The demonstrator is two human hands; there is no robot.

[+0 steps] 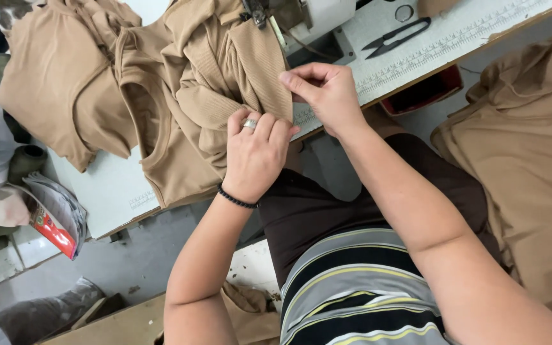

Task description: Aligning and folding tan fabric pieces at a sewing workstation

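Nearest the camera, the left hand (255,155), wearing a ring and a black bead bracelet, curls its fingers together over the lower edge of the tan ribbed garment (225,70), pinching the cloth at the table's rim. Just at two o'clock from it, the right hand (324,94) pinches the same edge between thumb and fingers. The garment spreads away from both hands toward eleven o'clock across the white sewing table (107,191). Farther off, at one o'clock, black thread snips (396,37) lie beside the sewing machine (301,19). Another tan fabric pile (525,153) sits at three o'clock.
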